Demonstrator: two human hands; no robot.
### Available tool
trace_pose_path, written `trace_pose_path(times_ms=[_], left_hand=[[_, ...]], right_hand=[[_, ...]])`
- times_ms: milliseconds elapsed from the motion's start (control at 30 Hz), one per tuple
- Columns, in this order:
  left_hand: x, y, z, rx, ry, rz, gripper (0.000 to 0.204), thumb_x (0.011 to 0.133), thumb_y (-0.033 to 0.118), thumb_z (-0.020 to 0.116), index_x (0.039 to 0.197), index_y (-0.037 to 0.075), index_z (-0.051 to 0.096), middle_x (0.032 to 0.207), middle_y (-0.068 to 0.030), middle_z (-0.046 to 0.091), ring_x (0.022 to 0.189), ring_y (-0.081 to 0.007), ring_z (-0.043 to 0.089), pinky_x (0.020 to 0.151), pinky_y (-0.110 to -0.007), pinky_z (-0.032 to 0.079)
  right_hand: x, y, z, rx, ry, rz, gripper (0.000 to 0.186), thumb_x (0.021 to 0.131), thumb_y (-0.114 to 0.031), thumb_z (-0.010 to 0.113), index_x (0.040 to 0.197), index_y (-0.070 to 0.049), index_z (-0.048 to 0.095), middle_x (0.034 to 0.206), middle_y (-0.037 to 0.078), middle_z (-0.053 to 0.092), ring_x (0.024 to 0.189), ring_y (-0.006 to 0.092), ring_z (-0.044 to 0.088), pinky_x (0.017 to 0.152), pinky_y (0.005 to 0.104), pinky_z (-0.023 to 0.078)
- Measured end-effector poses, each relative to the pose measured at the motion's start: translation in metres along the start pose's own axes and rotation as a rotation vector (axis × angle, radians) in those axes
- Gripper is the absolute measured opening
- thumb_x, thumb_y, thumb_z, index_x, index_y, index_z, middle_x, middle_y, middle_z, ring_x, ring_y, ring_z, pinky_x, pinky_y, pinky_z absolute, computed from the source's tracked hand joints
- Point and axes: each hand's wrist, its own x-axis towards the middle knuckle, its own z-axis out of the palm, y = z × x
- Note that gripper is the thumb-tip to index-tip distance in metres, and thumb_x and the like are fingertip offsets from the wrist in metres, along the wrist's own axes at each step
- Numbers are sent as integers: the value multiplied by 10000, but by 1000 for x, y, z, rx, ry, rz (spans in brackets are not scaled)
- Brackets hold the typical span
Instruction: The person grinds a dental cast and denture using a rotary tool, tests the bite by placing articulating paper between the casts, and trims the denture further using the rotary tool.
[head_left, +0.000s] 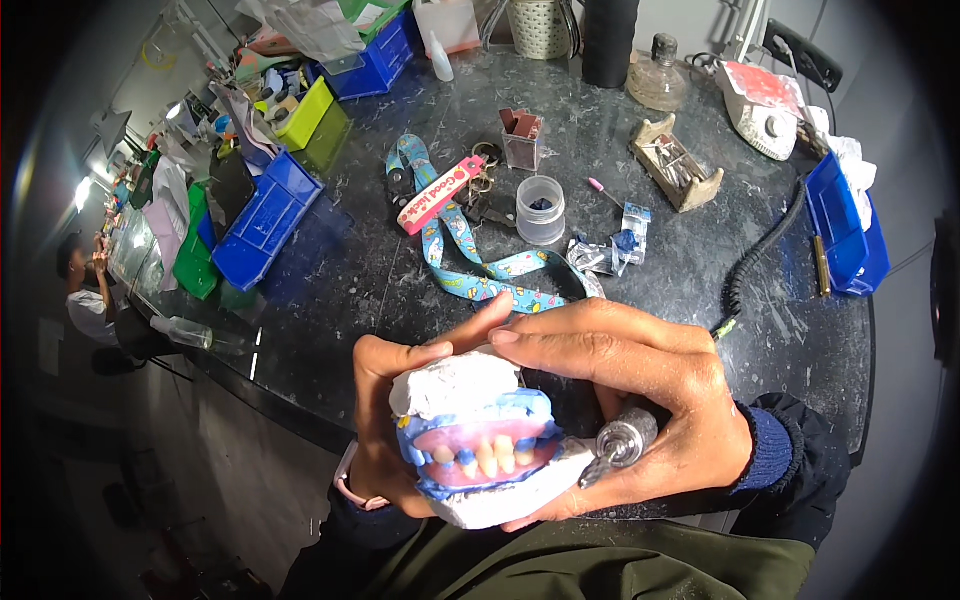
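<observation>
Between my two hands is a white plaster dental model, with upper and lower halves together. Pink gum, cream-coloured teeth and blue wax show on its front. My left hand wraps the model's left side, thumb and fingers closed on it. From the right, my right hand grips the model, its fingers laid over the top and its lower part under the base. A metal rotary handpiece is also held in my right hand, its tip pointing down and left beside the model. The palms hide the model's back.
Beyond my hands lie a patterned lanyard with keys, a clear cup, torn foil wrappers and a wooden tool rest. A coiled black cord runs along the right, near a blue bin. Another person sits far left.
</observation>
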Motion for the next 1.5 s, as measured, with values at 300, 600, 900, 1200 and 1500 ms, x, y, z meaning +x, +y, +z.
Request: trace_pose_path(times_ms=[300,600,900,1200,1500], left_hand=[[0,-2,-1,4,33,-18,545,818,205,631,1268,24,382,1253,-313,473,1155,-382,517,941,-457,480],[1,-6,1,-2,56,-26,504,847,222,593,1267,25,397,1239,-310,488,1142,-384,525,929,-453,491],[-6,-4,-3,-41,54,-23,467,877,238,555,1266,25,411,1225,-306,503,1130,-385,533,918,-448,502],[-7,11,-10,3,40,-273,471,885,325,557,1262,61,456,1216,-204,555,1112,-329,562,962,-467,465],[2,29,-12,-100,125,-496,804,651,331,764,1246,-98,435,1058,-224,622,995,-292,628,894,-408,507]], right_hand=[[1,1,-2,0,-27,8,730,536,-222,891,1157,37,609,1145,199,606,1034,281,616,793,321,520],[3,4,-3,21,-55,-19,674,578,-191,862,1157,41,608,1150,214,598,1057,309,604,845,356,505],[2,2,-2,-7,-77,-9,734,569,-211,876,1193,40,582,1162,201,596,989,232,622,543,213,493],[2,5,1,-16,-28,10,789,541,-266,902,1196,35,581,1110,187,618,902,202,638,527,214,474],[2,5,4,-43,-37,90,809,526,-301,905,1195,23,586,1070,159,641,871,173,636,505,227,462]])
